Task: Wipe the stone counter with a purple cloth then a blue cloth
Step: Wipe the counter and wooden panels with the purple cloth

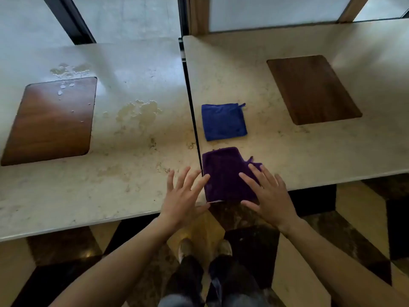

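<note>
A folded purple cloth lies at the near left corner of the right stone counter, its near edge slightly over the counter's edge. A folded blue cloth lies flat just behind it. My left hand hovers with fingers spread over the near right corner of the left stone counter, fingertips at the purple cloth's left edge. My right hand, fingers also spread, is over the purple cloth's right side. Neither hand holds anything. Puddles of spilled water wet the left counter.
Each counter has a dark wooden inset panel, one at left with droplets and one at right. More water pools behind the left panel. A narrow dark gap separates the counters. My shoes stand on a patterned floor.
</note>
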A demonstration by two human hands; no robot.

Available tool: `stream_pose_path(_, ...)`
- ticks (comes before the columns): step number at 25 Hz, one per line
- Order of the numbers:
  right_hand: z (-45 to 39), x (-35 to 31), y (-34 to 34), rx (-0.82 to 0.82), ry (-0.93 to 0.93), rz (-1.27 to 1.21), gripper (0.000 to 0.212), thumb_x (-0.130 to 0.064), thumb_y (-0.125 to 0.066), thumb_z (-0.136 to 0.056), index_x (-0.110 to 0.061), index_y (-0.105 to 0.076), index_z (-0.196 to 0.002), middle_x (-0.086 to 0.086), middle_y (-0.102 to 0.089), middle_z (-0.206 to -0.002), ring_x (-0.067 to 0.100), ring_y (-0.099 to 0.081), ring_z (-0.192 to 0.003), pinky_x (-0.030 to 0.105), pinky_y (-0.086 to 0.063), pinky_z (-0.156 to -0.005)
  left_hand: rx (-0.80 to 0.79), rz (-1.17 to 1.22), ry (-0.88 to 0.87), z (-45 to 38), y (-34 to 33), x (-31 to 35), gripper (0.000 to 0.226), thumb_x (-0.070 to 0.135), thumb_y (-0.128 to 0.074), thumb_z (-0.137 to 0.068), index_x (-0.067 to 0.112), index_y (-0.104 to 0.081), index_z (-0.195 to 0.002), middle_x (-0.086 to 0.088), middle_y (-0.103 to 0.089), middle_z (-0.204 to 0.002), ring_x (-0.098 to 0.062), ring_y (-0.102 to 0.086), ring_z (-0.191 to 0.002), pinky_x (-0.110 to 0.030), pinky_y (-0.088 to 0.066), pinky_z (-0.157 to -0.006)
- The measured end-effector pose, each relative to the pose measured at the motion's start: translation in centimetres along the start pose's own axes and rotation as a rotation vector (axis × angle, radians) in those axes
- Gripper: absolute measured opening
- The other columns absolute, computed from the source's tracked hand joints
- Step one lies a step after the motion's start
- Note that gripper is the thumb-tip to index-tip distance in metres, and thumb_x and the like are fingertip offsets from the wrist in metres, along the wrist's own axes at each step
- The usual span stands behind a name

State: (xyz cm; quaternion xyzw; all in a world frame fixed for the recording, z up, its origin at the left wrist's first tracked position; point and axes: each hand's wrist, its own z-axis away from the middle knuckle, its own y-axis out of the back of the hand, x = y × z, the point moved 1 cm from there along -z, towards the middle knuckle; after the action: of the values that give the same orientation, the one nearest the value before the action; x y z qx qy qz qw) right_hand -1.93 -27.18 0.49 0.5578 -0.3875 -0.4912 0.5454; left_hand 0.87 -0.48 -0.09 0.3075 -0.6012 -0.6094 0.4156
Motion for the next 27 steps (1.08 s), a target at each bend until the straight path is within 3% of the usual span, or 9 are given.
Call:
stream_pose_path(3, -0.3, 0.5, -1.9, -0.146, -0.025, 0.005, 0.084, -0.046, -0.073, -0.082, -0.031, -0.03, -0.153, 0.005, -0.024, -0.163, 0.032, -0.025, -0.148, 0.059, -0.03, -0.113, -0.104, -0.077, -0.034, -0.7, -2.3, 0.9, 0.07, 0.057, -0.053, -0.093, 0.029, -0.029, -0.153, -0.004, -0.03, -0.161, -0.031, -0.013, -0.153, -0.063, -0.002, -0.119)
stream_pose_path(6, -0.5, 0.9, -2.9, -0.11, -0.02, -0.009, 0.072, -0.027, -0.077, -0.082, -0.026, -0.045, -0.147, 0.007, -0.043, -0.153, 0.035, -0.041, -0.14, 0.055, -0.04, -0.106, -0.098, -0.06, -0.006, -1.1, -2.9, 1.7, 0.057, 0.046, -0.053, -0.096, 0.028, -0.038, -0.148, -0.006, -0.035, -0.158, -0.03, -0.018, -0.152, -0.061, -0.004, -0.12)
stream_pose_path(8, -0.7, 1.2, -2.8, -0.003, 0.005, -0.042, 0.059, -0.019, -0.078, -0.081, -0.022, -0.058, -0.137, 0.008, -0.057, -0.142, 0.036, -0.053, -0.129, 0.053, -0.048, -0.097, -0.04, -0.021, -0.012, -1.5, -2.6, 2.1, 0.047, 0.043, -0.06, -0.093, 0.024, -0.055, -0.135, -0.009, -0.049, -0.147, -0.032, -0.034, -0.145, -0.062, -0.015, -0.119)
stream_pose_path(11, -1.2, 1.5, -2.0, 0.037, 0.016, -0.109, 0.038, -0.02, -0.067, -0.09, -0.023, -0.064, -0.129, 0.003, -0.066, -0.131, 0.028, -0.06, -0.121, 0.047, -0.05, -0.095, 0.078, 0.037, -0.031, -1.6, -2.2, 2.0, 0.032, 0.037, -0.064, -0.091, 0.019, -0.069, -0.117, -0.01, -0.062, -0.131, -0.033, -0.052, -0.131, -0.062, -0.03, -0.114)
stream_pose_path(18, -5.8, 0.6, 4.0, 0.109, -0.017, -0.38, 0.028, -0.021, -0.051, -0.1, -0.023, -0.063, -0.126, -0.003, -0.071, -0.113, 0.013, -0.065, -0.094, 0.026, -0.051, -0.08, 0.279, 0.237, 0.078, -3.4, 3.3, 0.6, 0.024, 0.027, -0.05, -0.101, 0.018, -0.063, -0.118, -0.002, -0.069, -0.118, -0.021, -0.064, -0.107, -0.041, -0.046, -0.1)
stream_pose_path(22, -9.3, -2.3, 8.4, 0.194, 0.056, -0.487, 0.025, -0.021, -0.045, -0.103, -0.023, -0.064, -0.12, -0.001, -0.071, -0.104, 0.015, -0.063, -0.087, 0.034, -0.054, -0.074, 0.418, 0.278, 0.164, -3.3, 8.0, -2.4, 0.02, 0.023, -0.047, -0.103, 0.018, -0.063, -0.113, 0.0, -0.071, -0.103, -0.021, -0.065, -0.093, -0.036, -0.043, -0.093)
stream_pose_path(27, -13.1, -7.2, 11.3, 0.159, 0.193, -0.405, 0.027, -0.027, -0.044, -0.104, -0.023, -0.064, -0.121, -0.002, -0.072, -0.102, 0.017, -0.065, -0.087, 0.04, -0.056, -0.073, 0.471, 0.291, 0.213, -0.9, 11.9, -7.7, 0.018, 0.018, -0.05, -0.102, 0.013, -0.063, -0.115, -0.002, -0.071, -0.102, -0.026, -0.065, -0.089, -0.044, -0.048, -0.087)
